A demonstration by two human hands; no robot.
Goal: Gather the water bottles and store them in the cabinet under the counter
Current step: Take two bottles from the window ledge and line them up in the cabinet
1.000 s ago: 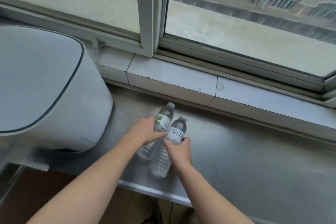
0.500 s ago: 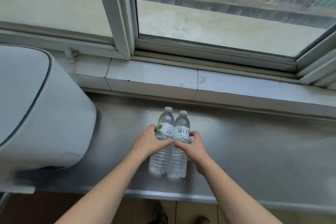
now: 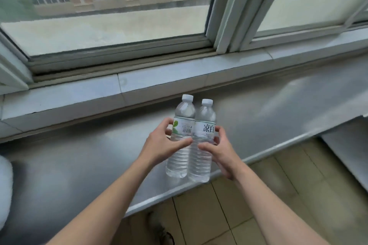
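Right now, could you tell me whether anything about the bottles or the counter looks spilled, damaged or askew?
Nothing stands out. Both water bottles are capped, upright and pressed side by side, the left hand and right hand gripping them above the steel counter. No water shows on the counter.

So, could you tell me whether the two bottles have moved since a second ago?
Yes: the bottles came from near the sill toward the counter's front edge.
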